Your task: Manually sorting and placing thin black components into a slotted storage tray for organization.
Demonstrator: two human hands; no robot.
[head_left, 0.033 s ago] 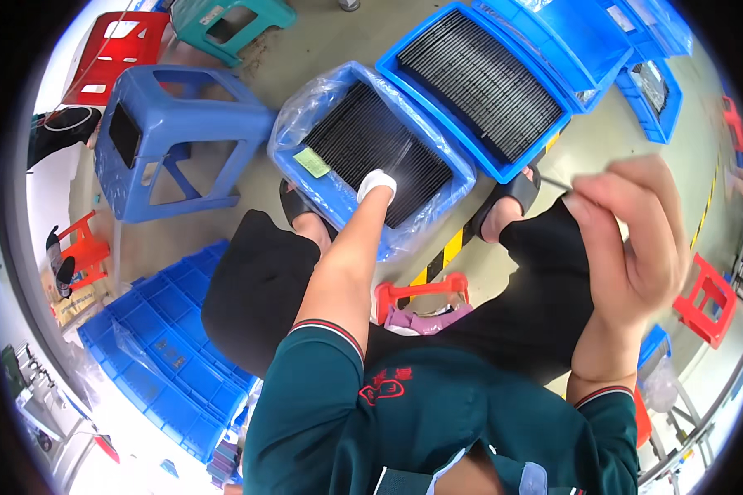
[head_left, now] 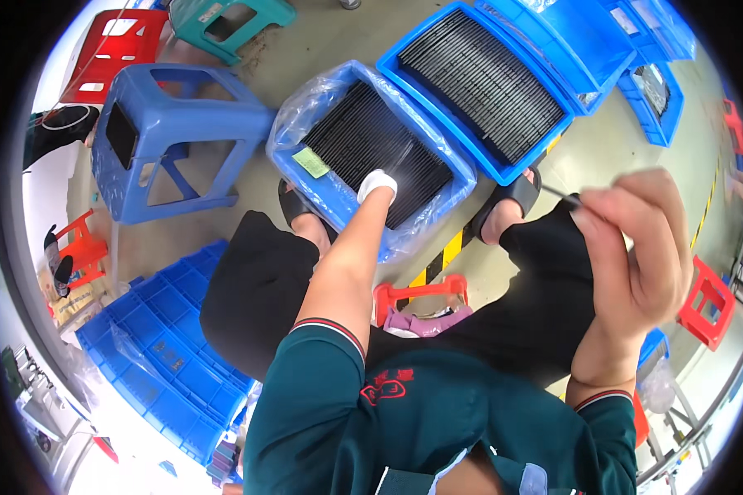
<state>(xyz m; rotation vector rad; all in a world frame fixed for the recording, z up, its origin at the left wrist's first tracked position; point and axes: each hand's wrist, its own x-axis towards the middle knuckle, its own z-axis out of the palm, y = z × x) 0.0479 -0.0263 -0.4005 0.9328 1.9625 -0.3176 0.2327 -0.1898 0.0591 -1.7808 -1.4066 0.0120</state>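
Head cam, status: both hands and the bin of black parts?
Left hand white-gloved, down in lined blue bin on black parts. Right hand raised, pinching thin dark piece. Nothing blocking.

Left hand (head_left: 377,186) (gloved) in crate (head_left: 305,132).

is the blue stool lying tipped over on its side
No, the blue stool stands upright on its legs, beside the plastic-lined blue bin.

A: Ground? Grey concrete floor (head_left: 338,33), yellow-black striped tape (head_left: 437,256) at frame centre.

B: Directly on it: blue stool (head_left: 173,132) upper left, blue crates (head_left: 487,82) top centre, red stool (head_left: 706,301) right.
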